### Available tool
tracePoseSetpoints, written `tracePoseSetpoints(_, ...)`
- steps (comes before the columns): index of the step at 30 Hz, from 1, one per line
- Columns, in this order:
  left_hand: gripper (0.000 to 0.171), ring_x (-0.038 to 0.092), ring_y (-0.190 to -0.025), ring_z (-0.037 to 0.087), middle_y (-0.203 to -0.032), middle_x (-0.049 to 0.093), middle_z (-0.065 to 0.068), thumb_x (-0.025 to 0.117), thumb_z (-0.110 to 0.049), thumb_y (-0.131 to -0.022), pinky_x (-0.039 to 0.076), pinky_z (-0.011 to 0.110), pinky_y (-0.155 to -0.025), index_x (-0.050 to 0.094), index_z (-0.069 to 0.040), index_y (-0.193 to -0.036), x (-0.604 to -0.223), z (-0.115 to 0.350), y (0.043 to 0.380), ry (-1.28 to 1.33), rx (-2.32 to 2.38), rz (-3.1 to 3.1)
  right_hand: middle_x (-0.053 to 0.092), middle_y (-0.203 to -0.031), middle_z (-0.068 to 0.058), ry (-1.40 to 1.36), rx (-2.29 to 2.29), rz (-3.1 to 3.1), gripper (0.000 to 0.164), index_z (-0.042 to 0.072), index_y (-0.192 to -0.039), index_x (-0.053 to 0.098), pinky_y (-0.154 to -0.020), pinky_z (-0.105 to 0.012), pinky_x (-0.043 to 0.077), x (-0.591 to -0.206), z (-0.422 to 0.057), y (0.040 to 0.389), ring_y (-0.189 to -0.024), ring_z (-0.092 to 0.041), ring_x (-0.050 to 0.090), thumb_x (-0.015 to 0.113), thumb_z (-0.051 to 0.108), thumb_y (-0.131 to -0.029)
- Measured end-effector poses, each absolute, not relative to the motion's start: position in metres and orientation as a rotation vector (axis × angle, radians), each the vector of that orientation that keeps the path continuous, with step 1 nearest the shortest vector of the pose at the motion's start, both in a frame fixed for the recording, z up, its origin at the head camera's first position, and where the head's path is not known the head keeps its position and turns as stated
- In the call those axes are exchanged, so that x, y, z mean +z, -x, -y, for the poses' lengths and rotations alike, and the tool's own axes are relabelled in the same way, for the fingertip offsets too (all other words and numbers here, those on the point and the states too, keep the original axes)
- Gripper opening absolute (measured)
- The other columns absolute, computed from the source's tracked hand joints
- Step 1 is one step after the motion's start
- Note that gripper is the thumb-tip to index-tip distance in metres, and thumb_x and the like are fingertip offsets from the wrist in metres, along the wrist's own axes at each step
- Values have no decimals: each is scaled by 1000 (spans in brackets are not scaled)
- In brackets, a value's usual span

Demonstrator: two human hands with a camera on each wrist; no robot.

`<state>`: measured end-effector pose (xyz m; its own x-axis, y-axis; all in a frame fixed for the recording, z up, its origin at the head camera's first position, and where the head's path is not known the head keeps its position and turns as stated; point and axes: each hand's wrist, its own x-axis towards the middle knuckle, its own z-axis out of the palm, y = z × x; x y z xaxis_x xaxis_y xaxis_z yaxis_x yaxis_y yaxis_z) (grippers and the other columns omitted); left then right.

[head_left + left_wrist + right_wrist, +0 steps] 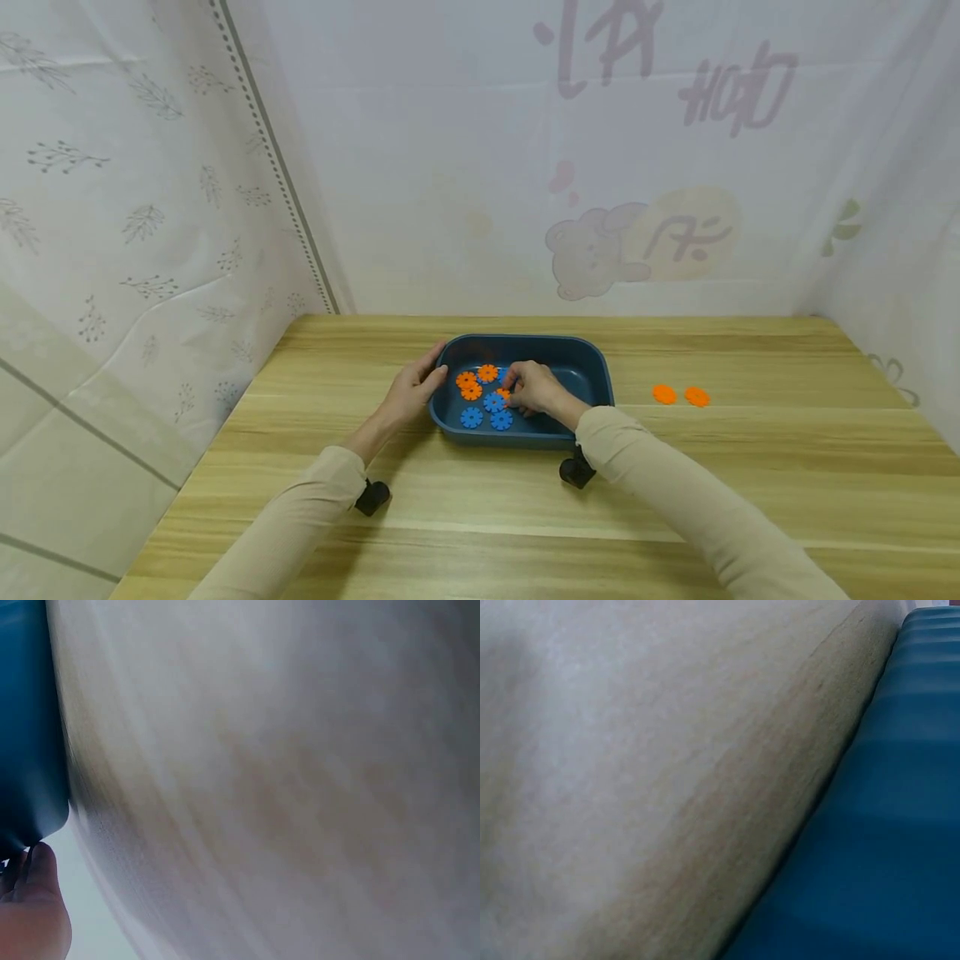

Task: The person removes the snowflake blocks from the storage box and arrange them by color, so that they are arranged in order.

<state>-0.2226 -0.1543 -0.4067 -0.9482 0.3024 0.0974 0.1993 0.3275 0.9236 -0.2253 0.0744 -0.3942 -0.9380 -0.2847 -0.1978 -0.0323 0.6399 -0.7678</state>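
Two hands work at a blue tray (pixel 592 367) that sits near the middle of a wooden table (pixel 750 467), its long axis running left to right, parallel to the table's front edge, open side up. The left hand (pixel 411 392) rests against the tray's left end, fingers curved round the rim and steadying it; the left wrist view shows a fingertip just under the tray's blue wall. The right hand (pixel 534 387) reaches into the tray from the front, fingertips curled on an orange gear (pixel 503 393) that is largely hidden beneath them, so a pinch looks likely but the exact hold cannot be told. Around it lie more orange gears (pixel 472 382) toward the tray's left rear and blue gears (pixel 487 412) along its front, all flat. Two orange gears (pixel 680 395) lie side by side on the table, well apart from the tray to its right. As a judgement, the thin flat piece could slip from the fingertips, since it lies flush with the floor and touches its neighbours; a drag could scatter those, and the tray may slide if the left hand eases off.
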Motion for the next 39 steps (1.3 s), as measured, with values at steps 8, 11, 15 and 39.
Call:
tracePoseSetpoints(8, 52, 24, -141, 27, -156, 18, 15, 43, -16, -101, 35, 36, -107, 25, -5, -148, -407, 154, 223, -452, 1726, -2450, 56, -65, -5, 251, -1241, -2556, 16, 0, -88, 59, -48, -26, 53, -396, -75, 226, -51, -16, 54, 72, -4, -79)
tracePoseSetpoints(11, 51, 24, -141, 28, -156, 18, 16, 43, -15, -101, 36, 35, -106, 25, -4, -148, -408, 154, 223, -460, 1729, -2449, 57, -65, -6, 233, -1267, -2544, 15, 0, -87, 59, -48, -25, 52, -397, -76, 226, -52, -15, 55, 71, -4, -79)
tracePoseSetpoints(15, 51, 24, -141, 29, -155, 19, 16, 43, -15, -101, 33, 37, -108, 26, -3, -148, -409, 154, 224, -468, 1717, -2468, 56, -65, -5, 202, -1308, -2524, 13, 1, -86, 59, -47, -24, 51, -396, -79, 224, -51, -15, 56, 69, -4, -81)
tracePoseSetpoints(39, 52, 29, -138, 30, -156, 18, 14, 41, -14, -102, 38, 31, -103, 22, -2, -149, -408, 155, 224, -453, 1754, -2404, 57, -71, -1, 85, -1844, -2277, 15, -5, -102, 50, -51, -20, 50, -354, -178, 215, -54, -8, 53, 58, 0, -90)
